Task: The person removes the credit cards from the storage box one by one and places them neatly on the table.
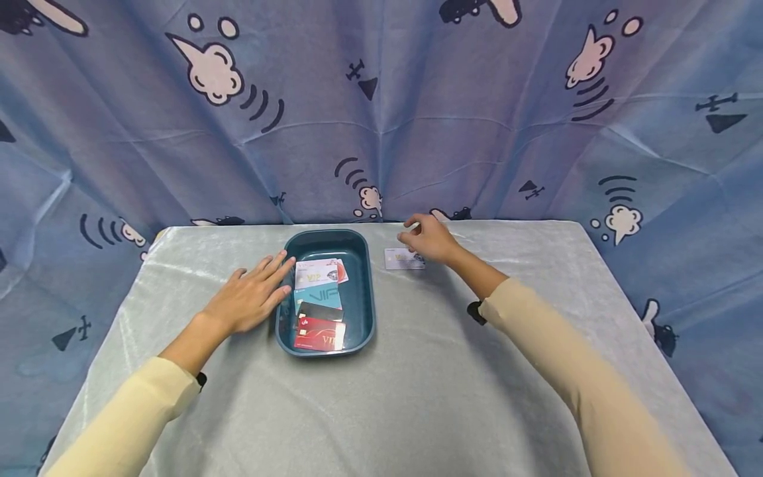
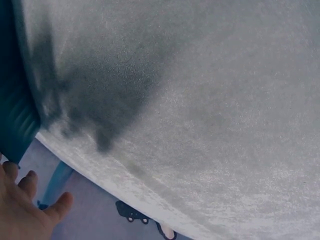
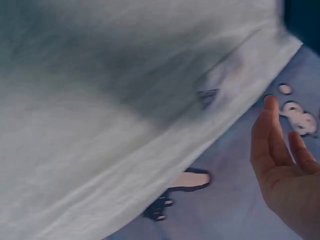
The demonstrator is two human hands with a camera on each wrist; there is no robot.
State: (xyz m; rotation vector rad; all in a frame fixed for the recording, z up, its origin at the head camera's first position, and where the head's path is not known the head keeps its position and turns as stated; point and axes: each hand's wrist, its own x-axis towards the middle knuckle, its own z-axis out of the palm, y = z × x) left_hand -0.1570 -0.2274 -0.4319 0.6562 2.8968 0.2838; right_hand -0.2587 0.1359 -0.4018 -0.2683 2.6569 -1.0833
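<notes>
My left hand (image 1: pixel 247 295) rests with straight fingers at the left rim of a dark teal tray (image 1: pixel 360 291); the left wrist view shows its fingertips at the tray's side (image 2: pixel 17 120). Inside the tray overlap several cards: white VIP cards, a teal VIP card (image 1: pixel 318 297), a black card (image 1: pixel 322 312) and a red card (image 1: pixel 320 334). Right of the tray, a white VIP card (image 1: pixel 398 259) lies flat on the table. My right hand (image 1: pixel 434 240) hovers over that card's right end, fingers loosely bent with a gap between thumb and index, nothing held.
A pale grey, shiny cloth (image 1: pixel 417 397) covers the table. Beyond the table's back edge hangs a blue-purple patterned curtain (image 1: pixel 417 159), close behind the right hand. Dark bands (image 1: pixel 476 313) sit at both wrists, by the beige sleeves (image 1: pixel 554 344).
</notes>
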